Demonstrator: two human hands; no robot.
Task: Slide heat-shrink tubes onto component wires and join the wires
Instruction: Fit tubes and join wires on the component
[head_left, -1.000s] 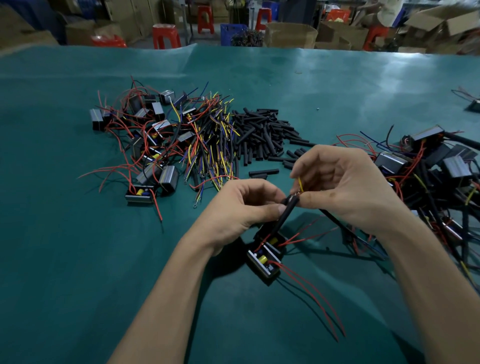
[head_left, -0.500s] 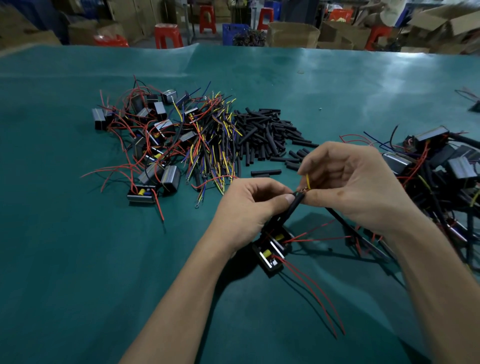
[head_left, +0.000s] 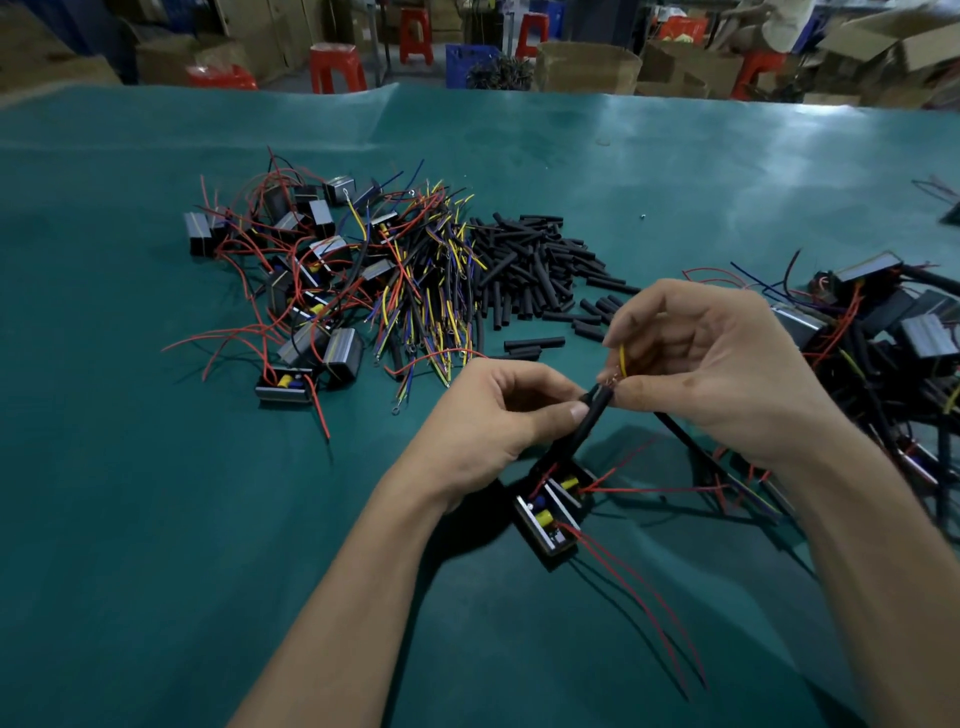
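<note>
My left hand (head_left: 488, 421) pinches a black heat-shrink tube (head_left: 589, 421) that runs down to a small black component (head_left: 548, 512) with yellow parts and red wires, hanging just above the green mat (head_left: 156, 519). My right hand (head_left: 711, 364) pinches a short yellow wire (head_left: 622, 359) at the tube's upper end, where bare copper strands meet. A long black cable (head_left: 691, 447) slants away below my right hand.
A heap of loose black tubes (head_left: 530, 265) lies behind my hands. Left of it are loose coloured wires (head_left: 421, 291) and a pile of components with red leads (head_left: 291, 280). Another pile of components (head_left: 893, 332) sits at the right. Boxes and red stools stand beyond the table.
Both hands have stayed together at the joint and shifted slightly right. The component below has swung a little. The grips are unchanged.
</note>
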